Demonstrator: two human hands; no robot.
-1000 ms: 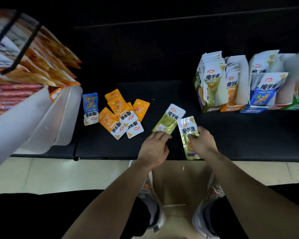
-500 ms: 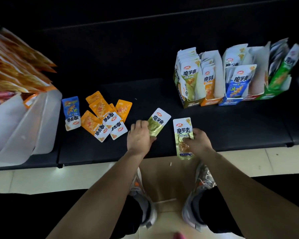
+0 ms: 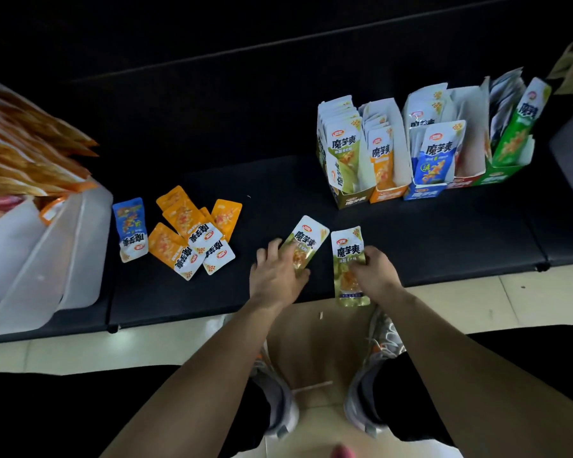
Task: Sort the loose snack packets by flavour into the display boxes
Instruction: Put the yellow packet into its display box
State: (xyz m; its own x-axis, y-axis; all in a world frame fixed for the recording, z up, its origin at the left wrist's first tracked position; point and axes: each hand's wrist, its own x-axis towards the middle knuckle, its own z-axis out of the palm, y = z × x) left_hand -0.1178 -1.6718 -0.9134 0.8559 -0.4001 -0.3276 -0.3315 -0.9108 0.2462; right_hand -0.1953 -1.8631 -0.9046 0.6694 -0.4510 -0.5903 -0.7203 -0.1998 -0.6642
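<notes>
The display boxes point(image 3: 354, 197) at the right of the bench point(image 3: 411, 233) already stand partly filled. The left hand point(image 3: 277, 276) grips the left green packet point(image 3: 308, 238), and the right hand point(image 3: 374, 276) grips the right green packet point(image 3: 347, 254), both near the front edge. The orange packets point(image 3: 186, 226) and a blue packet point(image 3: 129, 226) lie unsorted further left

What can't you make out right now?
Head view only.
Lower half of left green packet: under left hand.
Right edge of right green packet: under right hand.
Count in orange pile: packets overlap.
Contents of red box: behind its white wall.
Flavour print: too small.
</notes>
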